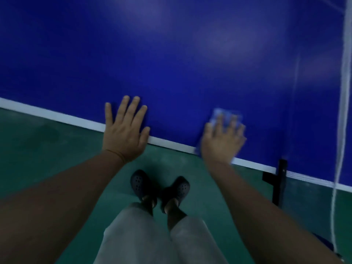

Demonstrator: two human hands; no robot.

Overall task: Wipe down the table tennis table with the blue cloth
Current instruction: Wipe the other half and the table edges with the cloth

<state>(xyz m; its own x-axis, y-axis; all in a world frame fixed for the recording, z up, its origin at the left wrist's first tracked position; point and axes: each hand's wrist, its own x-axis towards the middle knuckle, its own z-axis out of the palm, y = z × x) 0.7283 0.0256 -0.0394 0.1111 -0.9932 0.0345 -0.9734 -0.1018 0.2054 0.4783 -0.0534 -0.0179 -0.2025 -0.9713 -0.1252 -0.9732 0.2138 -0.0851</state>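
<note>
The blue table tennis table (171, 63) fills the upper part of the view, its white edge line running from left down to the right. My left hand (124, 130) lies flat on the table at that edge, fingers straight and spread. My right hand (222, 139) is blurred and presses flat on the blue cloth (222, 114), which shows as a pale blue patch under and beyond the fingers near the edge. Most of the cloth is hidden by the hand.
The net (344, 82) and its black clamp post (279, 180) stand at the right. Green floor (47, 141) lies below the table edge. My feet in dark clogs (160, 185) stand close to the table.
</note>
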